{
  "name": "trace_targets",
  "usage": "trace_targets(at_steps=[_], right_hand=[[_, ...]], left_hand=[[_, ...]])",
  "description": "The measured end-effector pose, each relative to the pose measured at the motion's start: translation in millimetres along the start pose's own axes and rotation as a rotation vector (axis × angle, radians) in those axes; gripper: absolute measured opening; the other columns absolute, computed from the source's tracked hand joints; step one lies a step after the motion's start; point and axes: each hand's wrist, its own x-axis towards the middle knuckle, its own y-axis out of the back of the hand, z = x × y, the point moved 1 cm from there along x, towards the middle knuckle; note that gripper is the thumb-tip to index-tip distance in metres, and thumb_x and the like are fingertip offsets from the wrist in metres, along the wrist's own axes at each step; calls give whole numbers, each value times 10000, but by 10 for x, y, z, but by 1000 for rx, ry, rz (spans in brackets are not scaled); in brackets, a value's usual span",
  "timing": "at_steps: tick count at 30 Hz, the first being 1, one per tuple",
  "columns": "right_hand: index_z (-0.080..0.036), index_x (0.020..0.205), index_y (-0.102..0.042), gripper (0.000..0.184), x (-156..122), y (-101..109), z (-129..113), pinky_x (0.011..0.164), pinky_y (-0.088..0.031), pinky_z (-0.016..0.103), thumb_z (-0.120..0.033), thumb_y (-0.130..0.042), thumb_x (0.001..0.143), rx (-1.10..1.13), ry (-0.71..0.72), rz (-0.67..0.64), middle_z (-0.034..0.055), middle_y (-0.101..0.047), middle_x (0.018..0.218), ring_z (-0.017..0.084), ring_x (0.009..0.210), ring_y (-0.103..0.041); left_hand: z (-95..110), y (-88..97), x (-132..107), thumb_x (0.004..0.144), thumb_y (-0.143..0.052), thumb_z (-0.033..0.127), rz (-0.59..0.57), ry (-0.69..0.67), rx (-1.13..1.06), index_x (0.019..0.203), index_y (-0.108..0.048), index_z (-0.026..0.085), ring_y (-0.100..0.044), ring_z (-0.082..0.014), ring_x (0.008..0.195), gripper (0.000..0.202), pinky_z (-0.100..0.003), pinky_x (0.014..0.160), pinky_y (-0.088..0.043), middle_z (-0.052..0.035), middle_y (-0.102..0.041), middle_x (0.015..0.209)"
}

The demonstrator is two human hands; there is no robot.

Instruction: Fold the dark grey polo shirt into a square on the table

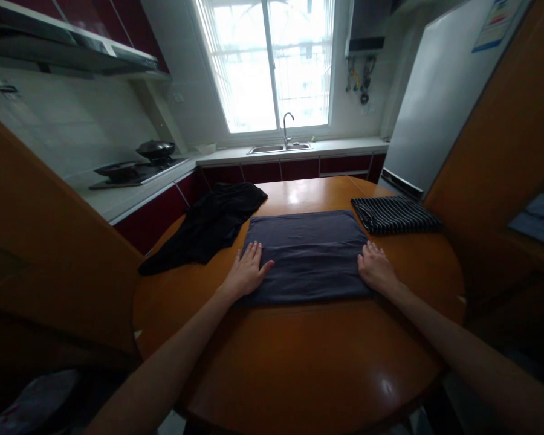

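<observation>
A dark grey-blue garment, folded into a flat rectangle, lies on the round wooden table in front of me. A fold line runs across it from side to side. On its left edge my left hand rests flat, fingers stretched and thumb apart. My right hand lies on the opposite edge, its fingers lightly bent over the cloth. Neither hand grips anything that I can see. The garment's exact kind cannot be made out.
A crumpled black garment lies at the table's left. At the back right is a folded black-and-white striped garment. Beyond the table are a counter with a sink, a stove with a pan, and a fridge.
</observation>
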Motion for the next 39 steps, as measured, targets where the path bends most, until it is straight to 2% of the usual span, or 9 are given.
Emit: trace_targets(at_steps=[2,4,6,8,17,24,29,34,39], right_hand=[[34,1421,-463,569,-12,41,-49,1189,-249,491,-277,-292,976,17,37,58,259,-412,1520,328,1454,-332],[-31,1481,-417,573,-33,90,-149,1207,-228,463,-298,-288,992,78,215,47,199,-380,1560,281,1477,-295],[-111,1531,-368,577,-56,131,-261,1217,-219,432,-351,-285,1012,149,438,-48,136,-339,1595,232,1492,-263],[-154,1553,-334,601,-60,152,-330,1219,-213,430,-432,-290,1022,183,534,-146,110,-301,1613,220,1500,-240],[-111,1538,-347,674,201,53,79,1211,-169,516,-537,-261,1023,101,174,-210,139,-241,1627,277,1510,-199],[-15,1438,-474,574,231,121,268,1174,-291,453,-327,-219,1030,147,36,-3,217,-442,1515,282,1436,-377],[-45,1435,-500,562,43,256,-31,1211,-238,442,-342,-273,1016,158,199,149,180,-442,1525,256,1454,-348],[-190,1540,-371,583,-130,269,-250,1226,-207,446,-461,-337,1025,231,586,-81,76,-274,1624,219,1509,-209],[-228,1543,-363,643,-122,157,-216,1216,-203,492,-571,-370,1000,191,587,-226,98,-198,1640,261,1510,-184]], left_hand=[[108,52,-27,1021,-261,581,26,-113,-15,1553,-321,119,-194,-285,1513,708,-510,1214,-147,-159,-258,1617],[232,74,-54,1031,-267,558,9,-224,-44,1567,-303,171,-182,-267,1517,662,-496,1218,-155,-118,-240,1629],[339,61,-74,1032,-291,556,-36,-304,-70,1573,-293,224,-163,-268,1520,635,-501,1218,-159,-82,-215,1639],[401,24,-81,1021,-337,565,-73,-348,-82,1568,-302,272,-139,-287,1521,621,-522,1212,-173,-57,-197,1642],[343,-84,-28,1005,-398,537,-63,-340,-90,1550,-323,338,-146,-287,1517,585,-527,1201,-216,-15,-230,1629],[404,-34,-68,1037,-322,504,-58,-315,-95,1540,-372,284,-177,-285,1516,552,-532,1202,-210,-44,-265,1627],[743,131,-311,1049,-305,479,-21,-456,-55,1532,-391,221,-217,-244,1509,554,-456,1233,-163,-66,-313,1612],[909,146,-414,1037,-296,554,-155,-505,-120,1583,-241,310,-163,-256,1521,600,-482,1225,-173,-31,-193,1648],[829,113,-386,1046,-293,535,-211,-499,-197,1585,-220,324,-120,-250,1528,583,-506,1228,-135,-22,-157,1655]])
